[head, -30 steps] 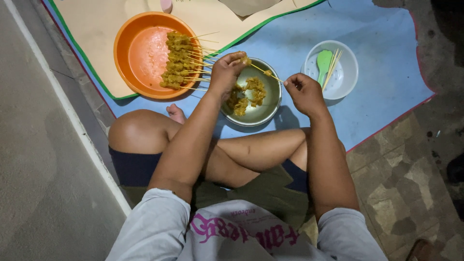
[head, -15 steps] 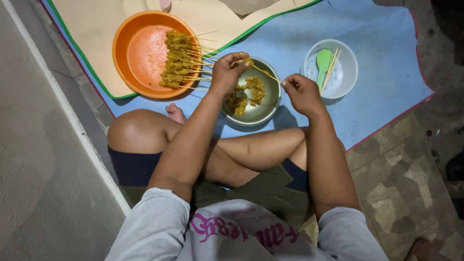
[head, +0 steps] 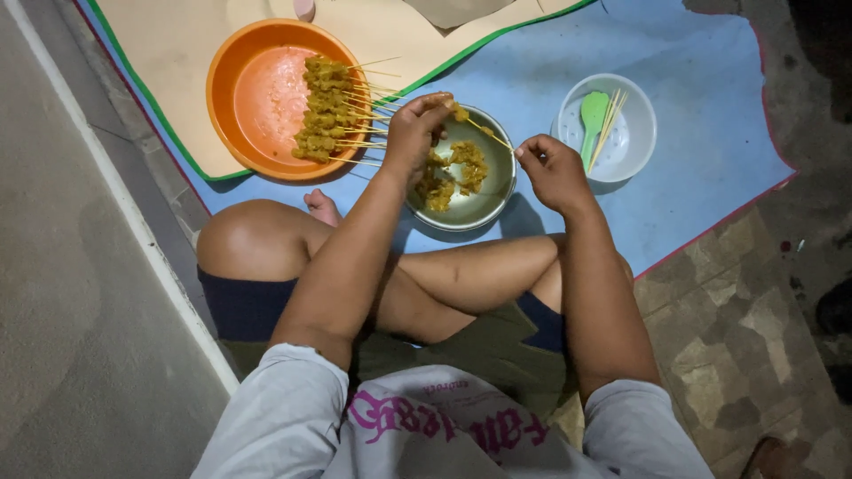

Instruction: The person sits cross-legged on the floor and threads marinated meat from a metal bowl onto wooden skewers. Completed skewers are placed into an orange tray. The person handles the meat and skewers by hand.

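Both hands are seen raised over a steel bowl [head: 461, 182] set on a blue mat [head: 710, 133] on the floor. By the left hand [head: 417, 133], fingers closed, a yellow meat piece [head: 459, 113] is pinched at the tip of a thin bamboo skewer [head: 486, 130]. By the right hand [head: 550, 168], fingers drawn together, the skewer's other end is gripped near the bowl's rim. Marinated meat chunks [head: 454, 173] are held in the bowl, just below the skewer.

An orange basin [head: 253, 98] is placed to the left, well apart from the bowl, with finished skewers [head: 328, 106] stacked across it. A white bowl [head: 626, 146] to the right is noted to contain spare sticks [head: 608, 120] and a green utensil [head: 593, 113].

For sound execution, it is judged that the skewer should be kept steady by the right hand while the piece is pushed straight along it through its thickest part, fingertips being kept clear of the point. Work should be kept over the bowl so that drips and dropped pieces are caught.
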